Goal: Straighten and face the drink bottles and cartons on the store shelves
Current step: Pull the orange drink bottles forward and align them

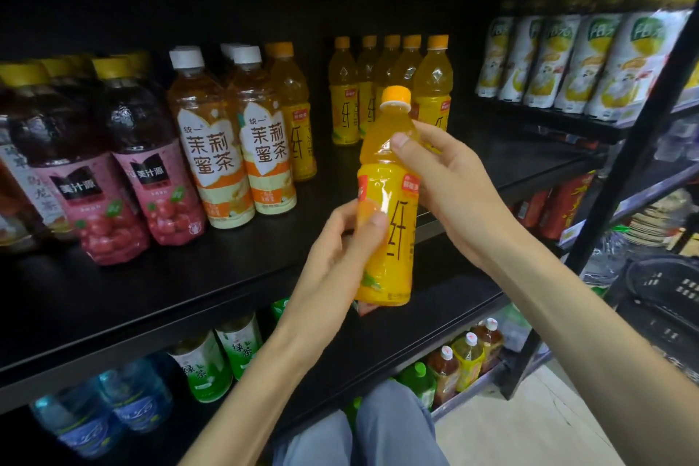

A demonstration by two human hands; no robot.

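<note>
An orange juice bottle [389, 197] with an orange cap is held upright in the air in front of the black shelf [189, 276]. My left hand [340, 250] grips its lower label from the left, thumb on the front. My right hand [450, 182] grips its shoulder from the right, thumb across the front. Behind it a row of matching orange juice bottles [401, 87] stands at the back of the shelf. Another one [295, 110] stands further left.
Two jasmine tea bottles [234, 140] and red juice bottles [125, 170] stand at left. White-and-yellow packs [578, 53] fill the upper right shelf. Green tea [212, 363] and water bottles [102, 412] sit below. A black upright post [620, 170] and a black basket [665, 291] are at right.
</note>
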